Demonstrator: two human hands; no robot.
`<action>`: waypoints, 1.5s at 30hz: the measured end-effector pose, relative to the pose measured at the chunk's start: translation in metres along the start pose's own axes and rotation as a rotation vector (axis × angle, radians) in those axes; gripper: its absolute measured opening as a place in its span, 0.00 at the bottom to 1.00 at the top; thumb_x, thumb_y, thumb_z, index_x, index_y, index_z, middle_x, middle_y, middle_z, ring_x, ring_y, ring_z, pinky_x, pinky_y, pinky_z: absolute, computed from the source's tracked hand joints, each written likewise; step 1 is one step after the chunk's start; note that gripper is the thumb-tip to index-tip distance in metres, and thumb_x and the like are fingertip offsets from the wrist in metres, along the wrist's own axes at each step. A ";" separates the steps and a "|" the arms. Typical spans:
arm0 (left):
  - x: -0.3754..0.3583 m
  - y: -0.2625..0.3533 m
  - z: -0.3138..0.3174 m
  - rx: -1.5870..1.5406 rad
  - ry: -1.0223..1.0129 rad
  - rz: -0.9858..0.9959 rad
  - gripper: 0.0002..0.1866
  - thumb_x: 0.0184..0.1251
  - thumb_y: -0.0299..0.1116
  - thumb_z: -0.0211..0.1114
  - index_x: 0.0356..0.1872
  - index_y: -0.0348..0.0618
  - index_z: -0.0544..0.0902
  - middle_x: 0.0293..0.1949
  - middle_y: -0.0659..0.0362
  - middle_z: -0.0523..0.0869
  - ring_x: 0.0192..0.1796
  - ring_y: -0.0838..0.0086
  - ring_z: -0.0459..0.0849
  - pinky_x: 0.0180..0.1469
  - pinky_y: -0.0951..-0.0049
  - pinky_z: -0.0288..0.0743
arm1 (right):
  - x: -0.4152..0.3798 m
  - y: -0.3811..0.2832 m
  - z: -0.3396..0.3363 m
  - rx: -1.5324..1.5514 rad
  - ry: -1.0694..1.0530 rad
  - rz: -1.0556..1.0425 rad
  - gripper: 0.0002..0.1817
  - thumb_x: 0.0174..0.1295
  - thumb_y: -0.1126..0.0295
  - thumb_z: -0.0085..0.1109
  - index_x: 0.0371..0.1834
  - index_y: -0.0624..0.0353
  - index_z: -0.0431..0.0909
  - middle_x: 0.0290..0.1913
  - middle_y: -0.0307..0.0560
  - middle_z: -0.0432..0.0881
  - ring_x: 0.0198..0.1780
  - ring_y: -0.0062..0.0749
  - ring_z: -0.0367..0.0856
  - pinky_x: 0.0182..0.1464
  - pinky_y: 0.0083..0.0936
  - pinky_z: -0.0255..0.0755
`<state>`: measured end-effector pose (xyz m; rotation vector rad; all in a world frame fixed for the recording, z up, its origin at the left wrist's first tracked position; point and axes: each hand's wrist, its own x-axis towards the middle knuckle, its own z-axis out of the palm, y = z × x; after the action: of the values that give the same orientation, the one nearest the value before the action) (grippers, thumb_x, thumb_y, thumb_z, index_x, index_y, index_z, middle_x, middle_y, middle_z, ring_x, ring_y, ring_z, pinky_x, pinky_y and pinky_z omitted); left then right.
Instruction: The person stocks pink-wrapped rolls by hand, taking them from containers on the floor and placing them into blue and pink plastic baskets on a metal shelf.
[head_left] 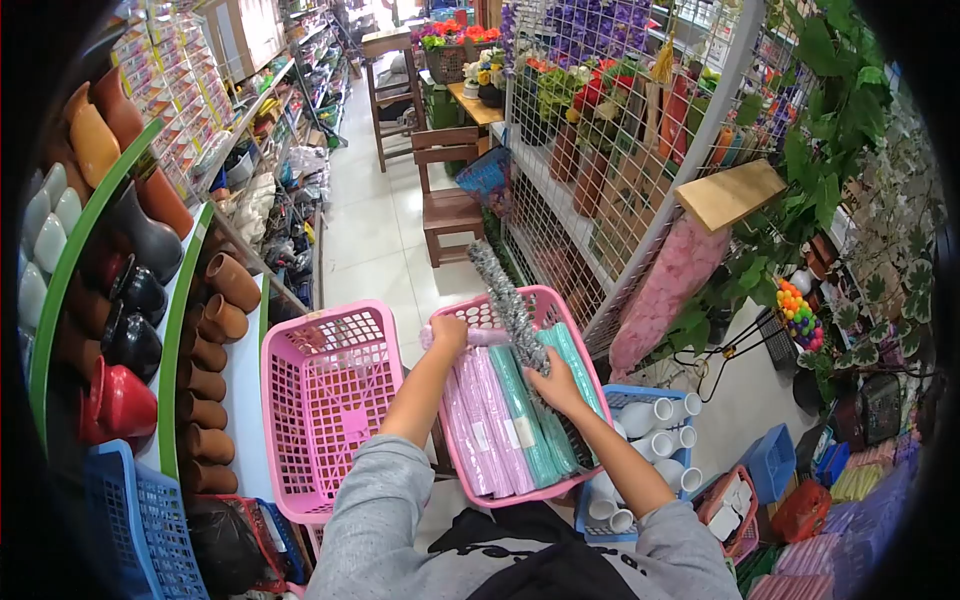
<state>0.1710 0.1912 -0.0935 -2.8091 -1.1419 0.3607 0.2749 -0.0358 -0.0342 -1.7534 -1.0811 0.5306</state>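
**Hands at the filled pink basket**

Empty pink basket [330, 400] stood at left. Left hand [449, 332] had its grip closed on a pink roll [478, 337] at the filled basket [560, 300] rim. Right hand [556, 385] pinched a silver tinsel stem [505, 300] above the rolls.

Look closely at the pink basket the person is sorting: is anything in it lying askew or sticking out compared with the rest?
Yes. The silver-grey bundle lies askew: it slants across the pink and green packs, which lie side by side, and pokes out over the basket's far rim. The right hand grips its lower end; the left hand touches a pink pack.
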 end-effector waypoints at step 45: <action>-0.273 -0.059 -0.085 -2.569 -0.043 0.212 0.24 0.67 0.52 0.39 0.46 0.39 0.68 0.36 0.59 0.73 0.28 0.75 0.73 0.28 0.76 0.72 | -0.093 -0.213 -0.011 -0.247 -0.117 -0.495 0.21 0.55 0.70 0.52 0.51 0.66 0.63 0.42 0.61 0.72 0.50 0.50 0.69 0.54 0.32 0.59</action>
<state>-0.0368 0.0433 0.0494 0.6767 0.3014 0.6381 0.1445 -0.0920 0.1496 -1.5885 -1.6578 0.1973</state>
